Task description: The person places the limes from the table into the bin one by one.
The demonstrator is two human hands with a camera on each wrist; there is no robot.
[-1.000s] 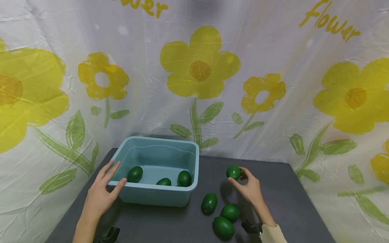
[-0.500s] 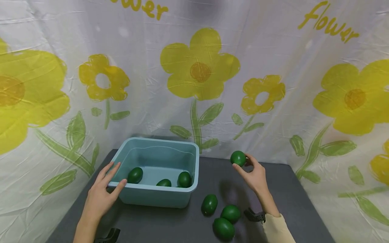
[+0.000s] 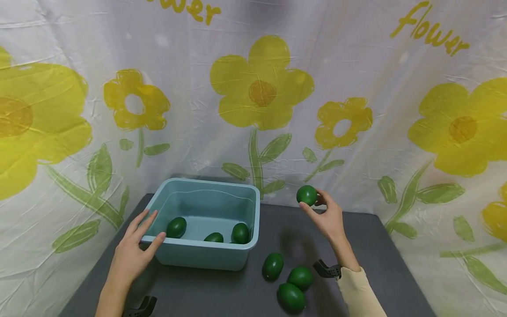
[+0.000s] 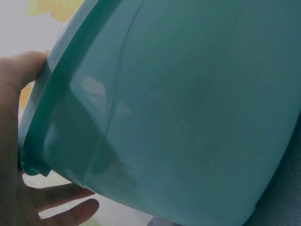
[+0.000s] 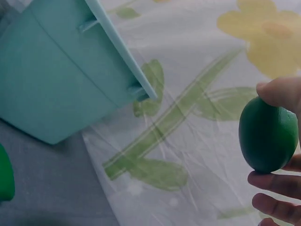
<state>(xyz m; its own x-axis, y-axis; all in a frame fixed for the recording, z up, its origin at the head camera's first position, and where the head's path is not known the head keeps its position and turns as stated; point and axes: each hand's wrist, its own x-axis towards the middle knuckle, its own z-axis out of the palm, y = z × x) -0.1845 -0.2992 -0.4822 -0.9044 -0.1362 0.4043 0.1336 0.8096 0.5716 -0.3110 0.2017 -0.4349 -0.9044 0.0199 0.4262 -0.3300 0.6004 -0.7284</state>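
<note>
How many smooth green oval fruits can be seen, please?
7: three inside the light-blue plastic bin, three on the dark grey table, one held by the right hand. The bin's front wall may hide more.

A flat, dark grey bench [image 3: 376, 255] stands before a creased, glossy white sheet [image 3: 194, 147] printed with yellow five-petalled flowers [image 3: 262, 83], pale green stems [image 3: 255, 163], pale green leaves [image 3: 276, 148] and yellow handwritten lettering [image 3: 423, 29] reading "flower".

A pale sheet [image 3: 190, 149] (creased, faintly shiny) hung along the far, left and right sides of a dark grey tabletop [image 3: 368, 255]. Yellow flowers [image 3: 261, 83] on green stems [image 3: 254, 163] patterned it, with yellow lettering [image 3: 424, 30] high on the right.
</note>
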